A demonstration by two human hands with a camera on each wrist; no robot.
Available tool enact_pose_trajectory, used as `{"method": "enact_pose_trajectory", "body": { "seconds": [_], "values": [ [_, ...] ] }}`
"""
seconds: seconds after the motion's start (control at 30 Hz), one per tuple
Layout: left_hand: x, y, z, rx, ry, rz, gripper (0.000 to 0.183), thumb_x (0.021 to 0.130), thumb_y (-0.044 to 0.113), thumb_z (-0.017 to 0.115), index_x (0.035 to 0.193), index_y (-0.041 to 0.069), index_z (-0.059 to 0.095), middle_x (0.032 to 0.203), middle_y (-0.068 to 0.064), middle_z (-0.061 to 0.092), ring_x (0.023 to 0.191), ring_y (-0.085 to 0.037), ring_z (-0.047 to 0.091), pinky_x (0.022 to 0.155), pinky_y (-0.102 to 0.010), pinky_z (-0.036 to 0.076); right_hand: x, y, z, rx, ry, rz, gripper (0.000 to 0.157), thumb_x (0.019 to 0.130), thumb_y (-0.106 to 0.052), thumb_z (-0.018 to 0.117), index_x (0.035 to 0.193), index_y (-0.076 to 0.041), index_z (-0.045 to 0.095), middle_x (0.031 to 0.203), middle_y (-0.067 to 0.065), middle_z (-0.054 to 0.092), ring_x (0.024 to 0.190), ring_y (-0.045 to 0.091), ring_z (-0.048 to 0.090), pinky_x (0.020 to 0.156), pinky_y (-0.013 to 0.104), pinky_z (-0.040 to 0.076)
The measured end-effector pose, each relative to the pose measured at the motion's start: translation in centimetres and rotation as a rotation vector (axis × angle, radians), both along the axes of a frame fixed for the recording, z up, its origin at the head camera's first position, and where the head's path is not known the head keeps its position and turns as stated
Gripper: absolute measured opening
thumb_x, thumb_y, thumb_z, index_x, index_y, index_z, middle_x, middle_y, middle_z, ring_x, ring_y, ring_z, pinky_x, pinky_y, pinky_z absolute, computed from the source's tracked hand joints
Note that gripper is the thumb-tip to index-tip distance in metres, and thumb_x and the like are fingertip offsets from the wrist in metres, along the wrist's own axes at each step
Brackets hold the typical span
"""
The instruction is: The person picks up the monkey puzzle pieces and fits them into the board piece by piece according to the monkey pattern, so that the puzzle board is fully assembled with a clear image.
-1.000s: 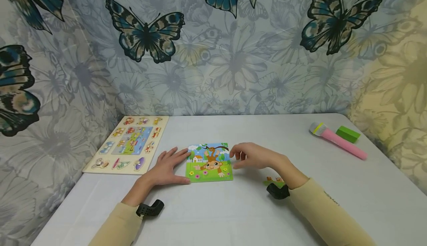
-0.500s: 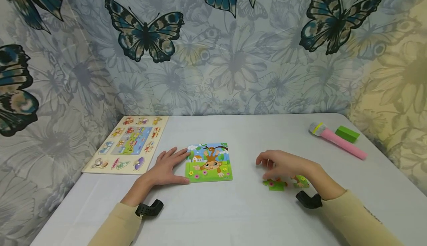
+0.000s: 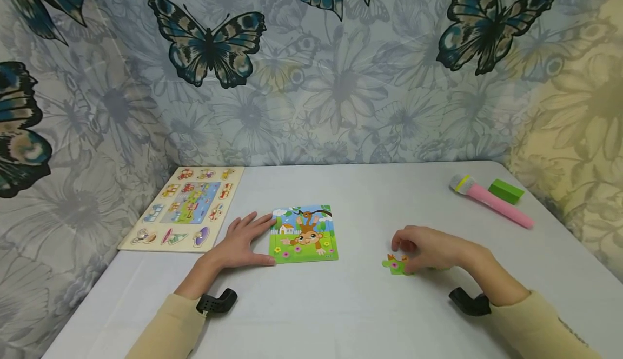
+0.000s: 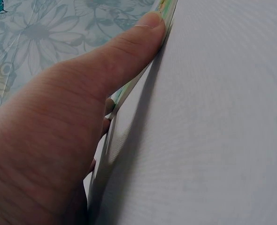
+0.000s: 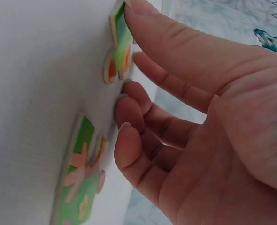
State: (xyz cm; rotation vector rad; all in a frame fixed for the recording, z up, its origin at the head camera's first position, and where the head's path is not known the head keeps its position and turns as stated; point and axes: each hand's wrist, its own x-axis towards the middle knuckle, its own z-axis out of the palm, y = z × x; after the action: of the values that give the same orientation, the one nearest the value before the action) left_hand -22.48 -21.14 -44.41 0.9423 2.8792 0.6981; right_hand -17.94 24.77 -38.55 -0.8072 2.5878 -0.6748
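A square monkey picture board point(image 3: 304, 234) lies flat mid-table. My left hand point(image 3: 238, 245) rests at its left side, fingers spread, with thumb and fingertips touching the board's edge. In the left wrist view the thumb point(image 4: 124, 51) lies along that edge. Over to the right, my right hand point(image 3: 433, 251) hovers low above a green puzzle piece point(image 3: 395, 265) with a pink flower. Its thumb point(image 5: 148, 18) touches this piece, while the other fingers are loosely bent. A second puzzle piece point(image 5: 80, 183) lies below the hand in the right wrist view, mostly hidden in the head view.
A cream puzzle board point(image 3: 185, 207) with small pictures lies at the back left. At the back right are a pink toy microphone point(image 3: 496, 205) and a green block point(image 3: 506, 191). A white cloth covers the table point(image 3: 340, 310); butterfly-patterned fabric hangs behind.
My right hand has moved away from the monkey picture, rightward to the loose puzzle pieces, and its thumb has come down onto one. My left hand keeps its place. The head view has tilted slightly.
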Motion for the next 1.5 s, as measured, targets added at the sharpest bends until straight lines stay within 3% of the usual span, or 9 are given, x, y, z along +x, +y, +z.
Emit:
{"method": "enact_pose_trajectory", "body": {
  "seconds": [0.33, 0.6, 0.83, 1.07, 1.5],
  "values": [
    [-0.15, -0.05, -0.11, -0.008, -0.002, 0.004, 0.097, 0.078, 0.058, 0.079, 0.155, 0.011, 0.043, 0.161, -0.009, 0.035, 0.149, -0.044, 0.016, 0.112, -0.069, 0.006, 0.24, -0.16, -0.38, -0.047, -0.012, 0.027, 0.03, 0.082, -0.017, 0.085, 0.105, -0.013, 0.065, 0.097, -0.005, 0.057, 0.09, 0.015, 0.053, 0.079, 0.032, 0.049],
    [-0.25, -0.06, -0.03, -0.009, -0.008, 0.007, 0.097, 0.078, 0.058, 0.079, 0.155, 0.011, 0.043, 0.161, -0.009, 0.035, 0.149, -0.043, 0.016, 0.113, -0.068, 0.006, 0.17, -0.29, -0.25, -0.061, -0.014, 0.061, 0.03, 0.083, -0.013, 0.084, 0.1, -0.014, 0.059, 0.09, -0.004, 0.054, 0.084, 0.013, 0.051, 0.072, 0.027, 0.045],
    [-0.27, -0.11, -0.04, -0.009, -0.006, 0.011, 0.097, 0.078, 0.059, 0.079, 0.155, 0.012, 0.043, 0.161, -0.008, 0.035, 0.15, -0.043, 0.016, 0.113, -0.068, 0.006, 0.07, -0.35, -0.16, -0.068, -0.019, 0.066, 0.032, 0.084, -0.014, 0.083, 0.106, -0.017, 0.06, 0.088, -0.005, 0.055, 0.083, 0.012, 0.052, 0.07, 0.026, 0.046],
    [-0.26, -0.16, -0.05, -0.007, -0.012, 0.008, 0.098, 0.077, 0.06, 0.079, 0.156, 0.012, 0.042, 0.161, -0.008, 0.034, 0.15, -0.042, 0.016, 0.113, -0.068, 0.007, 0.08, -0.1, -0.19, -0.111, 0.006, 0.099, 0.021, 0.092, -0.01, 0.074, 0.107, -0.02, 0.064, 0.084, -0.006, 0.056, 0.077, 0.009, 0.052, 0.064, 0.026, 0.046],
    [-0.19, -0.16, -0.18, -0.017, -0.008, 0.008, 0.099, 0.078, 0.062, 0.078, 0.156, 0.014, 0.042, 0.162, -0.008, 0.034, 0.15, -0.042, 0.016, 0.113, -0.068, 0.006, -0.08, 0.47, 0.27, -0.161, -0.031, 0.111, 0.012, 0.1, -0.01, 0.064, 0.108, -0.019, 0.063, 0.081, -0.007, 0.052, 0.075, 0.007, 0.049, 0.063, 0.027, 0.043]
  ]
}}
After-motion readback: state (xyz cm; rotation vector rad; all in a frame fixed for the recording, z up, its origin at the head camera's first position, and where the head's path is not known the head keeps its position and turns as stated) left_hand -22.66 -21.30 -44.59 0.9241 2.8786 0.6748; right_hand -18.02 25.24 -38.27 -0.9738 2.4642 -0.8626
